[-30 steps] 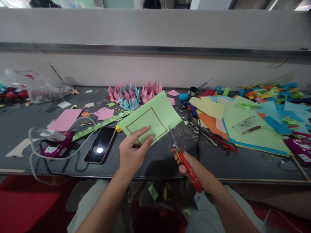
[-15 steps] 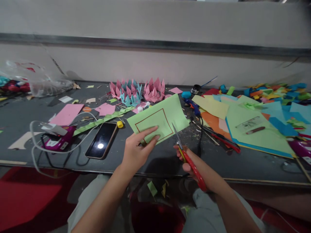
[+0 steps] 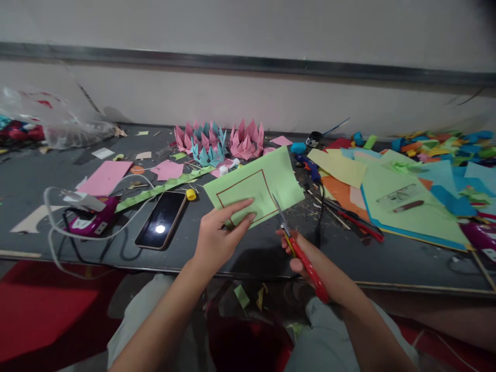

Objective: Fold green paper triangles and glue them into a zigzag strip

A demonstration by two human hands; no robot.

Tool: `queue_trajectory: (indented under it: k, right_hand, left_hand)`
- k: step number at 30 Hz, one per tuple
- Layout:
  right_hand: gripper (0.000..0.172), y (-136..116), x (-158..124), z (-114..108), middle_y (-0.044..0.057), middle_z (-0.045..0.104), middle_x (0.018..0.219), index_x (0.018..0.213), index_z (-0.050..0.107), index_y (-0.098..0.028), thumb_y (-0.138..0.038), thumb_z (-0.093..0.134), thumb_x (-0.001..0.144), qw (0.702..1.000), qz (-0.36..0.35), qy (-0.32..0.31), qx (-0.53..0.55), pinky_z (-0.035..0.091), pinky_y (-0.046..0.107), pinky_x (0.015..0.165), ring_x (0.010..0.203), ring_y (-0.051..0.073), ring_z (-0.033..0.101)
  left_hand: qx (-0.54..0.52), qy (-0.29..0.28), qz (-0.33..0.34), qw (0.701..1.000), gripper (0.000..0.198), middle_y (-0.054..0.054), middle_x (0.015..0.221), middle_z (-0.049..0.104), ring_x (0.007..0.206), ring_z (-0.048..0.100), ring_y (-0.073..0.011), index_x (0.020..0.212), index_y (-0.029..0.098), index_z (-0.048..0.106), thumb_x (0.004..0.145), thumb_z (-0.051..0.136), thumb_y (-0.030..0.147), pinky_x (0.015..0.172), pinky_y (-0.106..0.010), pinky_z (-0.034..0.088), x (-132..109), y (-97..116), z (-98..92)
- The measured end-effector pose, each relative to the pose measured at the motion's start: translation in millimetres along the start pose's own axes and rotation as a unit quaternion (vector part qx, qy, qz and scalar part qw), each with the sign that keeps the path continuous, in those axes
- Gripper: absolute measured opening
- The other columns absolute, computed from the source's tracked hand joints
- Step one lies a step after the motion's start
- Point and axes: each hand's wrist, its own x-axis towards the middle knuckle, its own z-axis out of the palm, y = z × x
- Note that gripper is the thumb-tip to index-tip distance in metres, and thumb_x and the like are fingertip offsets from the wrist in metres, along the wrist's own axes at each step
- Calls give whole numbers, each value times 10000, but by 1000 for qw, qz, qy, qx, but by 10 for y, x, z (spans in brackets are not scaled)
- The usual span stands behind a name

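Observation:
Between its thumb and fingers my left hand [image 3: 222, 230] pinches a light green paper sheet [image 3: 284, 178] by its lower left part, holding it up above the table edge. A dark red rectangle outline is drawn on the sheet. My right hand [image 3: 300, 256] grips scissors [image 3: 306, 266] with red and yellow handles. Their blades lie at the sheet's lower edge, close to the right side of the outline; how far they are apart is hard to make out. Behind the sheet stand folded paper crowns, one pink [image 3: 247, 142] and one blue [image 3: 209, 150].
On the dark table [image 3: 217, 253] lie a phone [image 3: 160, 222], a purple power strip [image 3: 95, 219] with white cable, and a green folded strip [image 3: 155, 191]. To the right are a blue glue gun [image 3: 310, 168], a red-handled tool [image 3: 360, 225] and stacked coloured papers [image 3: 411, 206]. A plastic bag [image 3: 65, 121] sits far left.
The whole view has tilted slightly, so the table appears a little higher. Both hands, the sheet and the scissors keep nearly the same pose; the blades are still at the sheet's lower edge.

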Motion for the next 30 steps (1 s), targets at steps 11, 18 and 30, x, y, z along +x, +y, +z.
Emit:
queue_trajectory:
  k: [11, 18, 30]
  right_hand:
    - [255, -2, -30, 10, -18, 498, 694, 960, 573, -263, -375, 557, 731, 999, 24, 1, 28, 404, 220, 474, 564, 118, 522]
    - [321, -53, -43, 34, -10, 512, 696, 964, 571, -245, -387, 612, 679, 1000, 9, 3, -5, 423, 236, 526, 602, 135, 542]
    - [293, 36, 26, -11, -8, 509, 677, 948, 585, -256, -463, 526, 749, 999, 30, 2, 15, 420, 242, 510, 571, 132, 527]
  left_hand:
    - [7, 2, -15, 1000, 201, -4, 832, 719, 519, 569, -82, 936, 222, 691, 739, 662, 253, 543, -212, 473, 2, -14, -12]
    - [-1, -5, -32, 999, 196, -5, 827, 718, 537, 571, -87, 930, 218, 695, 739, 659, 241, 510, -198, 459, 12, -4, -15]
    - [0, -7, -37, 999, 191, 0, 804, 715, 562, 582, -94, 929, 226, 694, 742, 656, 231, 518, -201, 479, 20, 11, -27]
